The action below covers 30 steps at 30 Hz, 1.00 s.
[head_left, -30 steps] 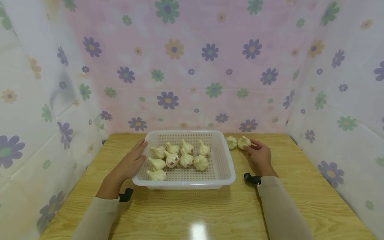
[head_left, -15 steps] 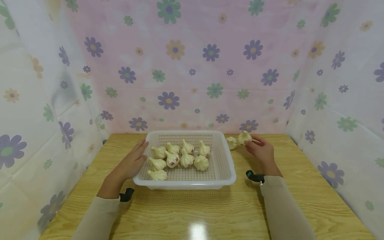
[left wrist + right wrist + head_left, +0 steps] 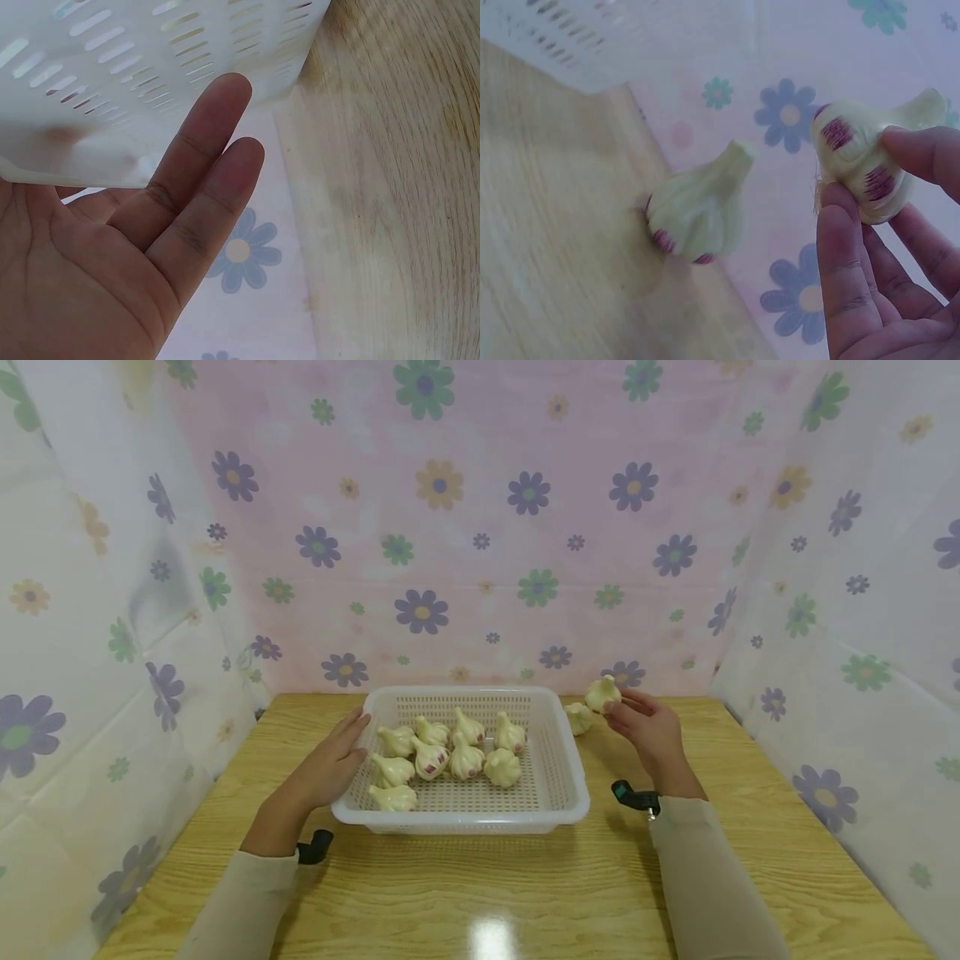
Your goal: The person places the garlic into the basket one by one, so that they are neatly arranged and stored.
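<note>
A white slotted plastic basket [image 3: 461, 817] stands mid-table with several garlic bulbs [image 3: 467, 760] inside, mostly toward its left half. My left hand [image 3: 335, 766] rests against the basket's left side, fingers straight; the left wrist view shows the extended fingers [image 3: 206, 180] beside the slotted wall. To the right of the basket, my right hand [image 3: 651, 735] pinches a garlic bulb [image 3: 862, 161] between thumb and fingers, raised above the table. Another garlic bulb [image 3: 697, 206] lies on the table between that hand and the basket's right wall. Purple marks show on both bulbs.
The wood-grain table [image 3: 420, 893] carries the basket. Flower-patterned cloth [image 3: 480, 635] hangs behind it and at both sides. Black wrist devices, such as the one on the right wrist [image 3: 633, 797], sit near each sleeve.
My right hand has lifted its garlic bulb off the table, then shifted slightly left toward the basket. The left hand and the basket stay in place.
</note>
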Motion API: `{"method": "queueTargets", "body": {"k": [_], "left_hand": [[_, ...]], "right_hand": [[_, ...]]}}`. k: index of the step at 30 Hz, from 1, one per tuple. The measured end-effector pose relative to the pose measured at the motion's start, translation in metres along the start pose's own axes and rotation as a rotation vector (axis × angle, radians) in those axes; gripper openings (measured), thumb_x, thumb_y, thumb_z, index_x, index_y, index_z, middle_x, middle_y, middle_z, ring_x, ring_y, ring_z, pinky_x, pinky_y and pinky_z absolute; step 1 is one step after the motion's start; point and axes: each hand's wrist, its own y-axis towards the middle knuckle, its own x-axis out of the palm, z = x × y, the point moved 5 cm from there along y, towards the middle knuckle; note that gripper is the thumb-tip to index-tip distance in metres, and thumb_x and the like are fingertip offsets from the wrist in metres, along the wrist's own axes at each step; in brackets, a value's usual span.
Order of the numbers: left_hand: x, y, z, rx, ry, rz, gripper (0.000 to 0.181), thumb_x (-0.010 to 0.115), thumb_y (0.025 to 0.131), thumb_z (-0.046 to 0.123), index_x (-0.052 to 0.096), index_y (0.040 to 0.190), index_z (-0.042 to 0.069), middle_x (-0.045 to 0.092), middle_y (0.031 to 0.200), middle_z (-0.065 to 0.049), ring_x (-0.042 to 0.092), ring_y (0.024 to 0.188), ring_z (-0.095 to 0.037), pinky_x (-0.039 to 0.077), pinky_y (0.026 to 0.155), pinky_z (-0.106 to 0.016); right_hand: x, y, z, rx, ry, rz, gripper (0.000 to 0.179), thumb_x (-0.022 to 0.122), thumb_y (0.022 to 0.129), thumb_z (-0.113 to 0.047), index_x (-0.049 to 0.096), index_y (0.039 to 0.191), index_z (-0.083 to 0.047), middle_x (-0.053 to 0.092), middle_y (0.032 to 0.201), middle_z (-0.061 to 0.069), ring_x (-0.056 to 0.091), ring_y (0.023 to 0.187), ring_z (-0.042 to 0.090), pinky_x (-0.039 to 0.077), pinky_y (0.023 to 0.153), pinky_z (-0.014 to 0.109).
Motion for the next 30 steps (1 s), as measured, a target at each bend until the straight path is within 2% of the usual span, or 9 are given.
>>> {"method": "queueTargets", "body": {"k": [7, 12, 16, 23, 27, 30], "left_hand": [[0.001, 0.000, -0.001, 0.008, -0.014, -0.006, 0.060, 0.036, 0.110, 0.020, 0.019, 0.165, 0.003, 0.003, 0.175, -0.014, 0.006, 0.159, -0.046, 0.013, 0.122, -0.071], [0.001, -0.001, -0.002, 0.009, -0.005, 0.003, 0.060, 0.037, 0.110, 0.019, 0.019, 0.165, 0.003, 0.004, 0.175, -0.015, 0.007, 0.158, -0.047, 0.013, 0.122, -0.071], [0.003, 0.000, -0.003, 0.009, -0.020, 0.002, 0.060, 0.037, 0.110, 0.020, 0.020, 0.165, 0.004, 0.003, 0.175, -0.013, 0.007, 0.159, -0.046, 0.013, 0.122, -0.071], [0.000, 0.000, -0.002, -0.001, -0.006, 0.006, 0.061, 0.038, 0.110, 0.021, 0.020, 0.165, 0.004, 0.003, 0.175, -0.014, 0.008, 0.158, -0.047, 0.015, 0.121, -0.072], [-0.001, -0.001, -0.001, 0.015, -0.008, 0.016, 0.060, 0.037, 0.110, 0.021, 0.020, 0.165, 0.004, 0.004, 0.175, -0.014, 0.009, 0.158, -0.048, 0.016, 0.121, -0.072], [0.001, -0.002, -0.001, 0.011, -0.020, 0.009, 0.060, 0.037, 0.111, 0.021, 0.020, 0.165, 0.004, 0.004, 0.175, -0.014, 0.009, 0.158, -0.048, 0.018, 0.120, -0.073]], "right_hand": [[0.015, -0.010, -0.022, -0.082, 0.007, -0.080, 0.066, 0.083, 0.089, -0.022, 0.055, 0.146, -0.004, 0.071, 0.119, -0.002, 0.076, 0.094, 0.012, 0.061, 0.084, 0.026], [0.029, -0.018, -0.035, -0.134, -0.033, -0.129, 0.063, 0.082, 0.090, -0.022, 0.057, 0.145, -0.005, 0.072, 0.118, -0.002, 0.075, 0.095, 0.013, 0.062, 0.084, 0.027], [0.038, -0.025, -0.041, -0.152, -0.113, -0.132, 0.062, 0.083, 0.089, -0.024, 0.059, 0.143, -0.007, 0.071, 0.120, 0.000, 0.074, 0.097, 0.014, 0.062, 0.088, 0.033], [0.058, -0.027, -0.061, -0.220, -0.358, -0.235, 0.060, 0.080, 0.091, -0.040, 0.061, 0.141, -0.013, 0.067, 0.131, 0.008, 0.071, 0.110, 0.021, 0.061, 0.089, 0.030], [0.072, -0.027, -0.076, -0.255, -0.406, -0.282, 0.057, 0.081, 0.089, -0.042, 0.064, 0.135, -0.014, 0.068, 0.128, 0.008, 0.071, 0.109, 0.026, 0.061, 0.089, 0.030], [0.083, -0.027, -0.083, -0.263, -0.384, -0.317, 0.053, 0.083, 0.087, -0.039, 0.066, 0.131, -0.014, 0.069, 0.126, 0.008, 0.072, 0.108, 0.031, 0.062, 0.089, 0.035]]}}
